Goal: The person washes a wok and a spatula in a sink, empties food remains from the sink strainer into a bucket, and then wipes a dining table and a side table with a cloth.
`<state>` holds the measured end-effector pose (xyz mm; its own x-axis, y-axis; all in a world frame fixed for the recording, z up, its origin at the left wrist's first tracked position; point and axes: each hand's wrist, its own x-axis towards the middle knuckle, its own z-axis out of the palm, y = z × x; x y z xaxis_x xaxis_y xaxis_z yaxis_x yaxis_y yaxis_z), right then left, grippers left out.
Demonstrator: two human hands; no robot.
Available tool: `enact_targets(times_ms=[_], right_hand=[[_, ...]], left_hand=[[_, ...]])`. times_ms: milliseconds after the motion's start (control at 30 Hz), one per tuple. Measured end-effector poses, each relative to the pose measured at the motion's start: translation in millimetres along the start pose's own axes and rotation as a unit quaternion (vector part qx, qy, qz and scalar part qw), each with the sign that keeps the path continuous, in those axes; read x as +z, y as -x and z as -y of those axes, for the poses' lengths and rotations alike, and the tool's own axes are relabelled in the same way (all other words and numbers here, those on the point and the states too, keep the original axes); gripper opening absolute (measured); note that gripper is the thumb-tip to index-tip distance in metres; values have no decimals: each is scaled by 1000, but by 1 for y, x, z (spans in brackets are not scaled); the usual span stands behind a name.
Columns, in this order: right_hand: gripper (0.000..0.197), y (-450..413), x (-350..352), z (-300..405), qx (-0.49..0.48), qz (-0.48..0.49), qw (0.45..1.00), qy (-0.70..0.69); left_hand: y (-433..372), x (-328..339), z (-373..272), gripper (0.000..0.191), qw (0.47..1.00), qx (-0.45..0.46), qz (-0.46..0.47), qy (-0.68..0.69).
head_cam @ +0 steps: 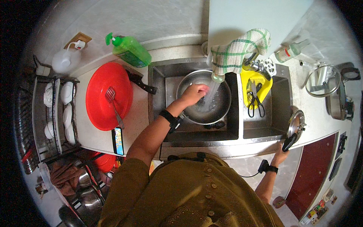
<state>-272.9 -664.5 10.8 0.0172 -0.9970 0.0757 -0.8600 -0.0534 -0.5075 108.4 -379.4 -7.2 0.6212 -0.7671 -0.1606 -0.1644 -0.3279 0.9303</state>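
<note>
Water runs from the faucet nozzle (218,77), beneath a green-checked cloth (236,54), into a round metal pan (204,115) in the left sink basin. My left hand (195,94) is over the pan beside the stream, its fingers curled; whether it holds anything I cannot tell. By the right basin's front corner, my right hand (280,154) grips the black handle of a metal pressure-cooker lid (295,126), which stands tilted at the basin's edge. A yellow plastic basket (265,82) with black-handled scissors (256,103) lies in the right basin.
Left of the sink are a red plastic basin (96,96) with a slotted metal spatula (110,95), a black-handled knife (143,85), a phone (118,142) and a green pump bottle (132,52). A glass lid (323,81) and a glass bottle (292,52) are at the right.
</note>
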Motion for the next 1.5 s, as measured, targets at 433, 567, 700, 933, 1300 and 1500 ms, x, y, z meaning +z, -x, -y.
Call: enact_targets(times_ms=[433, 567, 700, 933, 1300, 1500], right_hand=[[51, -24, 6, 13, -12, 1, 997, 75], [48, -47, 11, -13, -51, -9, 996, 68], [47, -68, 9, -25, -61, 11, 987, 151], [41, -72, 41, 80, -268, 145, 947, -96], [58, -15, 100, 235, -137, 366, 872, -294], [52, -22, 98, 229, -118, 368, 859, -337]], left_hand=[[119, -28, 50, 49, 944, -215, -10, -251], [153, -12, 70, 52, 948, -253, 76, -176], [154, -11, 69, 52, 945, -240, 163, -151], [158, 8, 94, 49, 931, -210, 56, -292], [44, 30, 11, 37, 994, -37, 24, 98], [72, 31, 81, 37, 987, -127, -45, -82]])
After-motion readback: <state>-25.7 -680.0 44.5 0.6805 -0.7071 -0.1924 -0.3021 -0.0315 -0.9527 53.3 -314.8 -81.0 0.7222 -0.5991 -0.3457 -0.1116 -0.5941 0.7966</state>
